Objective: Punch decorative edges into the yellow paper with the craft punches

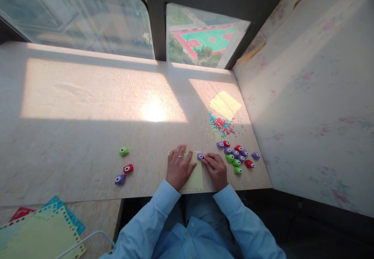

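A pale yellow sheet of paper (194,179) lies at the table's front edge, with small punched holes along its borders. My left hand (179,167) rests flat on its left part, fingers spread, a ring on one finger. At the sheet's upper right corner sits a purple craft punch (200,156) with a star mark on top. My right hand (215,169) is beside the sheet's right edge, its fingers closed on the punch's right side. Whether the punch is pressed down I cannot tell.
Several purple, red and green craft punches (235,153) cluster to the right, below scattered paper bits (222,127) and yellow sheets (225,104). A green punch (124,151), red punch (127,168) and purple punch (119,179) stand left. Punched papers (43,231) and a white cable (87,237) lie lower left.
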Demonstrator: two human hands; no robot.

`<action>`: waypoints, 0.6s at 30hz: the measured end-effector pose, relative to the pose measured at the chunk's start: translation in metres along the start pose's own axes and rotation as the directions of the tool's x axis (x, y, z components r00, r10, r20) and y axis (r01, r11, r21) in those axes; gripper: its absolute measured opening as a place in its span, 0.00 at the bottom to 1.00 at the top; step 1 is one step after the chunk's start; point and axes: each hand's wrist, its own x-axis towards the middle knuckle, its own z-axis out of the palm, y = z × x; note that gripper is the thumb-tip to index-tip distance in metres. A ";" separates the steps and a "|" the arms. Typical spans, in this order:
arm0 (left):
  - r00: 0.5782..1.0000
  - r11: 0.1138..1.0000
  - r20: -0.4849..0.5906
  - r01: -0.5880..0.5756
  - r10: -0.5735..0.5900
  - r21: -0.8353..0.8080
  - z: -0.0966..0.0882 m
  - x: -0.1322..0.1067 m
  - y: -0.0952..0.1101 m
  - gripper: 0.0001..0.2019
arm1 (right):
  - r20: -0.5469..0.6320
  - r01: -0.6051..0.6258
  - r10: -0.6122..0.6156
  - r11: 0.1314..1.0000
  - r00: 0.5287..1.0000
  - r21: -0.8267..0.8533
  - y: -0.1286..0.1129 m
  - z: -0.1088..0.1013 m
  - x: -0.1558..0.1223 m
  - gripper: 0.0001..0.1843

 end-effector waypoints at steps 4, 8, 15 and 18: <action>0.999 1.000 -0.031 -0.017 0.017 -0.003 0.002 -0.001 -0.001 0.23 | 0.006 -0.004 0.004 1.000 1.000 -0.004 -0.002 -0.003 -0.001 0.11; 0.989 0.998 -0.133 -0.061 0.059 -0.009 0.006 -0.003 -0.003 0.21 | 0.006 0.017 -0.017 1.000 1.000 -0.001 -0.003 -0.004 0.000 0.11; 0.981 0.994 -0.162 -0.109 0.111 0.016 0.007 -0.006 -0.004 0.23 | 0.035 0.064 -0.063 0.997 0.997 -0.048 -0.002 -0.005 0.000 0.16; 0.982 0.993 -0.145 -0.118 0.121 0.029 0.007 -0.008 -0.004 0.24 | 0.057 0.102 -0.098 0.992 0.994 -0.074 -0.001 -0.004 0.001 0.20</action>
